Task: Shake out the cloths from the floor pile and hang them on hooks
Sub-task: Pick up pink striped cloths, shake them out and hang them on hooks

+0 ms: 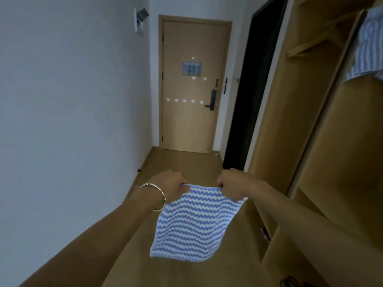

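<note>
I am holding a blue-and-white wavy-striped cloth (190,224) out in front of me, above the brown hallway floor (186,162), and its top edge is stretching between my hands. My left hand (172,186) is pinching one top corner and my right hand (231,187) the other, with the fingers (222,186) curled tight on the fabric. Both arms are reaching forward, knuckles up. To shake it well, I judge I should be gripping both corners firmly and snapping downward so it falls flat. Then I can carry it to the small white hooks (184,101) on the pale wooden door (186,131) ahead.
</note>
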Available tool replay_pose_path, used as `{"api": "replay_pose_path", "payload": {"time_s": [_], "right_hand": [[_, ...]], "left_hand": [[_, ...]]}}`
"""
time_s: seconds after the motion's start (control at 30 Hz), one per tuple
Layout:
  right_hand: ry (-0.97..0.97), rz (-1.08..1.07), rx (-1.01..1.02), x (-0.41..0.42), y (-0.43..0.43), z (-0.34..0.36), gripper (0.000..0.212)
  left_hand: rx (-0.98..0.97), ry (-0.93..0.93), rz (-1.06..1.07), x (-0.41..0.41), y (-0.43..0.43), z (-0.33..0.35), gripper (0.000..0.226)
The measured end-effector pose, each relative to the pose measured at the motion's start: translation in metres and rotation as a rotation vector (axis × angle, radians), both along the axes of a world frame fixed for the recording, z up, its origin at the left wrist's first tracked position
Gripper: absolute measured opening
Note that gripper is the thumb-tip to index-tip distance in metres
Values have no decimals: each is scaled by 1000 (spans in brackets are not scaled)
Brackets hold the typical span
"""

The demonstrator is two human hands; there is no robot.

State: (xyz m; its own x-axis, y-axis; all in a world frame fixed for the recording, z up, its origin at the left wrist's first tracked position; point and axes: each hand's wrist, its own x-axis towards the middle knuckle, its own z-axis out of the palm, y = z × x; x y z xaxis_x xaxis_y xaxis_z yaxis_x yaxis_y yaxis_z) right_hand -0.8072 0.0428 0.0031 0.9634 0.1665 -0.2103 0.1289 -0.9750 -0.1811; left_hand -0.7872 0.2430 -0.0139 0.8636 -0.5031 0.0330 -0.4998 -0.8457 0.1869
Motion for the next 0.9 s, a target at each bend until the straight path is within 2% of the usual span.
{"api": "replay_pose_path", "payload": {"time_s": [0.1, 0.23, 0.33, 0.43, 0.5, 0.6, 0.67, 0.8, 0.9], "right_hand": [[-6, -45, 51, 19, -12, -3, 28], [-61, -108, 144, 37, -52, -5, 11], [-143, -140, 178, 48, -92, 1, 27], [-207, -176, 134, 60, -139, 11, 28], [-258, -209, 124, 70, -176, 20, 33], [-294, -254, 135, 84, -239, 36, 35], [-319, -313, 207, 92, -283, 46, 37], [-431, -438, 487, 102, -354, 71, 27], [-525, -473, 541, 103, -390, 100, 23]], "left_hand": [[-18, -35, -81, 35, -17, 3, 33], [-45, -53, -182, 77, -55, 5, 28], [-127, -59, -234, 101, -102, 10, 26], [-156, -27, -294, 123, -160, 16, 30], [-138, -57, -356, 140, -200, 21, 41], [-75, -163, -407, 158, -258, 42, 41], [-83, -233, -440, 166, -298, 61, 34], [-228, -280, -502, 181, -383, 94, 27], [-312, -311, -582, 188, -439, 119, 26]]}}
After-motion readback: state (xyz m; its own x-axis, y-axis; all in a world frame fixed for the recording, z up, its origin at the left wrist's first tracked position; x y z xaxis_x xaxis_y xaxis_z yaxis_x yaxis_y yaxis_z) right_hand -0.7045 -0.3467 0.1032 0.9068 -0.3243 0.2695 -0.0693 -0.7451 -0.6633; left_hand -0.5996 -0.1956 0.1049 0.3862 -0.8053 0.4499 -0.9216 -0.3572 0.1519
